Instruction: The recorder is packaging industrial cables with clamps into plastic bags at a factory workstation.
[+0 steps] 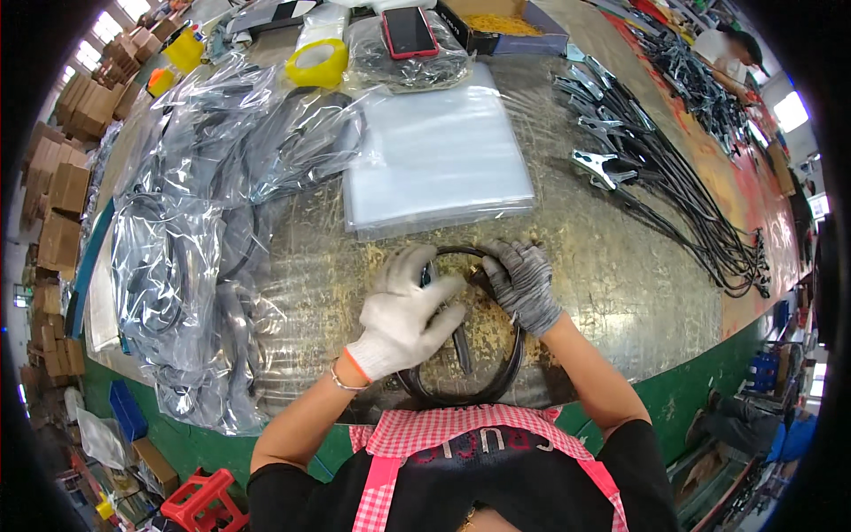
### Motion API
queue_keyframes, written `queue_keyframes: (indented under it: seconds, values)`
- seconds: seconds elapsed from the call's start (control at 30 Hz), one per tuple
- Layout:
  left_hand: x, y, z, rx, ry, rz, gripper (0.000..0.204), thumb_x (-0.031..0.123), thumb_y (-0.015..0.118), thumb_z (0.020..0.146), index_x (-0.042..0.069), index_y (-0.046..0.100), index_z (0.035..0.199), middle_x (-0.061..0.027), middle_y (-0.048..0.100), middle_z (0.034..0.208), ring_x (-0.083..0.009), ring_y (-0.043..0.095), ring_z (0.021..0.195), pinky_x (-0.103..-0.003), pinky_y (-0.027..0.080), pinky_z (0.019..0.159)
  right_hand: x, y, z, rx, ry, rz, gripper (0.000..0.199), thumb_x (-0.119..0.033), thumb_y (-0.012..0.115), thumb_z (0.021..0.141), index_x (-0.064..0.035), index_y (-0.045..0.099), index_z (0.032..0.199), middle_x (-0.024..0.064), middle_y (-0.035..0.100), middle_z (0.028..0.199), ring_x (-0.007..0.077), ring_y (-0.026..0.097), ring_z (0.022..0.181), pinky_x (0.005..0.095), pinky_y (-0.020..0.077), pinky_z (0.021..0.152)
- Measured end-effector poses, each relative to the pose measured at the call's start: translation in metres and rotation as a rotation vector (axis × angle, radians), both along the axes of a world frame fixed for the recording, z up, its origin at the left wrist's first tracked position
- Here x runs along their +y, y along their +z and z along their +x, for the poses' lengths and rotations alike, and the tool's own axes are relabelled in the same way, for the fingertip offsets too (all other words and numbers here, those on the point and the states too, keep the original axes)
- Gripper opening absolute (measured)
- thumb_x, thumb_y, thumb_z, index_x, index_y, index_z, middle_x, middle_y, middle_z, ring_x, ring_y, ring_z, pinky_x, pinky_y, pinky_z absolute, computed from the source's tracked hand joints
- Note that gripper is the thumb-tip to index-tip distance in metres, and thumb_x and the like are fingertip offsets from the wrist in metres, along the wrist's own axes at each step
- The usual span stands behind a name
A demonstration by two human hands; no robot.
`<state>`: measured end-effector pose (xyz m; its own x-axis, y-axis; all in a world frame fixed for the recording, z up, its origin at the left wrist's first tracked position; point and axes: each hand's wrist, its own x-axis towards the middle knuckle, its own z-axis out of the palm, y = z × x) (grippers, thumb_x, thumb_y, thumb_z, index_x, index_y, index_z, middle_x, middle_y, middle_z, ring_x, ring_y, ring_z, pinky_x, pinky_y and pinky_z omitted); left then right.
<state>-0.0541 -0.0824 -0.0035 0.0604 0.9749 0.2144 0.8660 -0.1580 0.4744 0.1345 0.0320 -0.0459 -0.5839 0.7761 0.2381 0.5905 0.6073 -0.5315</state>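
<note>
A black cable (511,365) lies in a round coil at the table's near edge, in front of me. My left hand (405,306), in a white glove with an orange cuff, curls over the left side of the coil, closed on it. A small shiny bit shows between its fingers; the rest there is hidden. Wearing a grey striped glove, my right hand (525,282) is closed round the coil's upper right side, next to a dark cable end with a brass-coloured tip (480,276). Inside the ring sits a black cylindrical handle (462,349).
Beyond the coil is a stack of clear plastic bags (434,151). Bagged cables (168,266) cover the left side. Black cables with metal clamps (605,168) lie right. Farther back are yellow tape (316,64), a red-edged phone (409,33) and an open box (505,27). Another person (729,55) stands far right.
</note>
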Motion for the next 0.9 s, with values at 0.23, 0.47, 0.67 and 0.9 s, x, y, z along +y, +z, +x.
queue_keyframes:
  seconds: [0.23, 0.47, 0.67, 0.9]
  values:
    - [0.002, -0.003, 0.011, 0.028, -0.065, 0.033, 0.048, 0.033, 0.065, 0.075, 0.012, 0.056, 0.117, -0.0231, 0.041, 0.130, -0.0413, 0.038, 0.123, -0.051, 0.032, 0.103, 0.040, 0.020, -0.037, -0.244, 0.147, 0.464, 0.036, -0.029, 0.052, 0.087, -0.0123, 0.057, 0.119, 0.0066, 0.047, 0.134, 0.0243, 0.037, 0.127, 0.0409, 0.0237, 0.106]
    - [-0.016, 0.001, 0.014, 0.042, -0.042, -0.027, 0.045, 0.033, 0.065, 0.075, 0.012, 0.057, 0.114, -0.0234, 0.041, 0.130, -0.0414, 0.038, 0.123, -0.052, 0.030, 0.104, 0.038, -0.001, -0.020, -0.456, 0.335, 0.212, 0.036, -0.036, 0.053, 0.088, -0.0180, 0.060, 0.118, 0.0061, 0.052, 0.123, 0.0246, 0.045, 0.116, 0.0411, 0.0325, 0.101]
    - [-0.012, -0.002, 0.015, -0.003, -0.023, -0.004, 0.042, 0.027, 0.066, 0.075, 0.011, 0.058, 0.113, -0.0210, 0.043, 0.130, -0.0384, 0.043, 0.120, -0.047, 0.037, 0.098, 0.046, 0.003, -0.064, -0.307, 0.040, 0.148, 0.021, -0.032, 0.065, 0.080, -0.0138, 0.063, 0.090, 0.0053, 0.062, 0.094, 0.0242, 0.057, 0.092, 0.0400, 0.0426, 0.083]
    - [0.020, -0.004, 0.019, -0.468, 0.459, -0.012, 0.034, 0.031, 0.065, 0.079, 0.006, 0.062, 0.102, -0.0117, 0.064, 0.098, -0.0297, 0.063, 0.087, -0.038, 0.050, 0.077, 0.051, -0.021, -0.054, 0.037, -0.030, 0.145, 0.011, -0.022, 0.058, 0.084, -0.0138, 0.064, 0.085, 0.0081, 0.063, 0.088, 0.0277, 0.058, 0.088, 0.0432, 0.0439, 0.078]
